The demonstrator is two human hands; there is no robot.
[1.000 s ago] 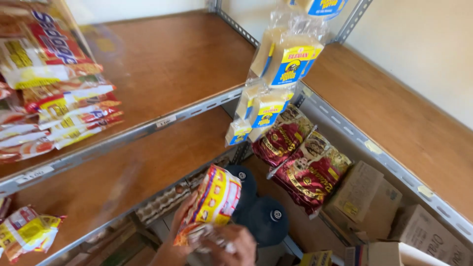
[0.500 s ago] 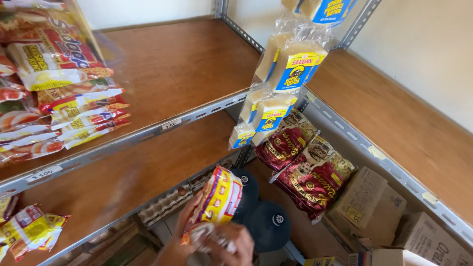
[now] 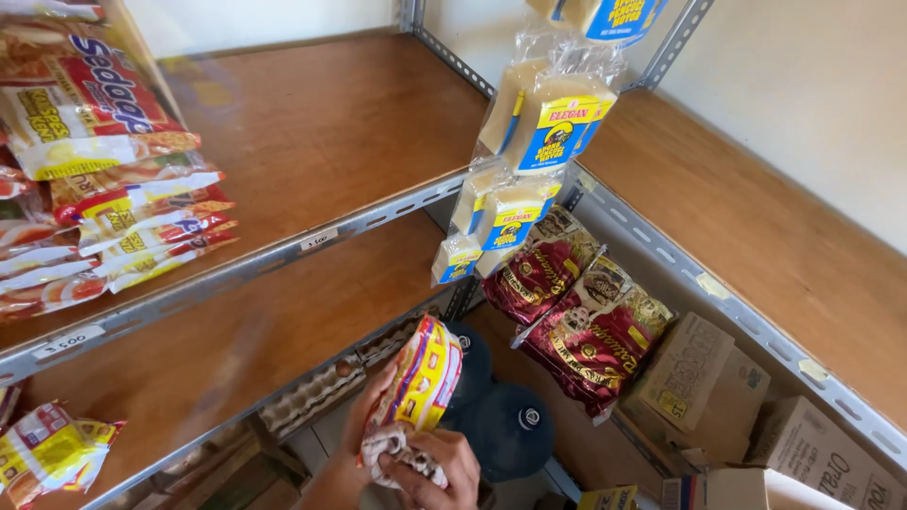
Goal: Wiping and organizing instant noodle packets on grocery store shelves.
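A view looks down over the corner of a grey metal shelving unit with bare brown wooden boards. At six o'clock, low in the frame, both hands hold a yellow-and-red snack packet [image 3: 420,378] upright, just in front of the lower shelf's metal edge [image 3: 312,382]. The left hand [image 3: 370,420] is wrapped around the packet's left side, fingers curled tight on the wrapper. The right hand [image 3: 436,465] grips the crumpled clear bottom end of the packet, fingers closed over it.

At nine o'clock, a stack of red and yellow noodle packets [image 3: 104,189] lies on the upper shelf board [image 3: 321,142]. At seven o'clock, a small yellow packet [image 3: 52,449] rests on the lower shelf. From twelve to one o'clock, a hanging strip of yellow-and-blue wafer packets [image 3: 543,142] runs down the corner post. Just below it, toward four o'clock, hang dark red snack bags [image 3: 576,321]. Cardboard boxes [image 3: 704,382] sit at four to five o'clock under the right shelf. Two dark blue bottle caps [image 3: 505,425] show just right of the held packet. Grey egg trays [image 3: 312,397] lie beneath the lower shelf, just left of the hands.
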